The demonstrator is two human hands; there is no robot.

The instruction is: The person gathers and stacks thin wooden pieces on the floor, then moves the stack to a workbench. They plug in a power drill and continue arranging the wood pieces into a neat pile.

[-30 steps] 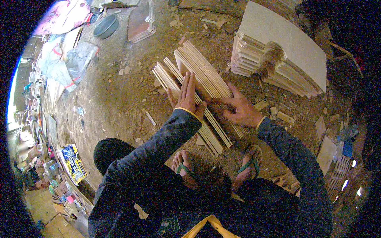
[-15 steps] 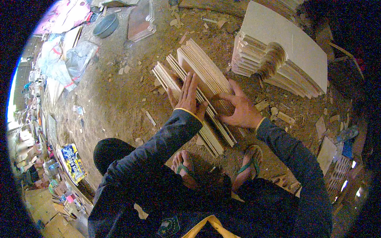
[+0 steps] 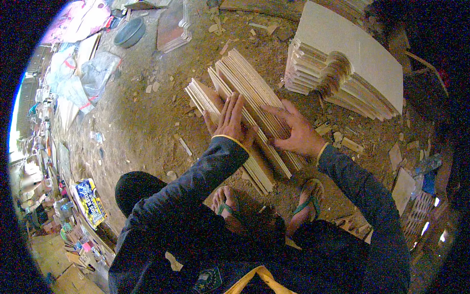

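Thin wooden boards stand on edge before me in slanting rows: a thick right-hand stack (image 3: 249, 81), a narrow middle group (image 3: 223, 83) and a left-hand group (image 3: 200, 95). My left hand (image 3: 230, 120) lies across the middle and left groups, its fingers stretched out and its thumb toward the right stack. Over the near half of the right stack is my right hand (image 3: 298, 130), fingers and thumb spread across the upper edges. The undersides of both hands are hidden. A dark gap shows between the middle and left groups near my feet.
A tall pile of pale boards with a curved notch (image 3: 362, 54) stands at far right. Wood scraps (image 3: 352, 145) litter the dirt floor. My sandalled feet (image 3: 308, 203) are just below the boards. Farther left are a grey basin (image 3: 129, 32) and plastic sheeting (image 3: 98, 73).
My right hand's fingers have shifted left, from the right stack's outer side onto its upper edges. That stack now sits closer to the middle group, its edges more spread. My left hand has barely moved.
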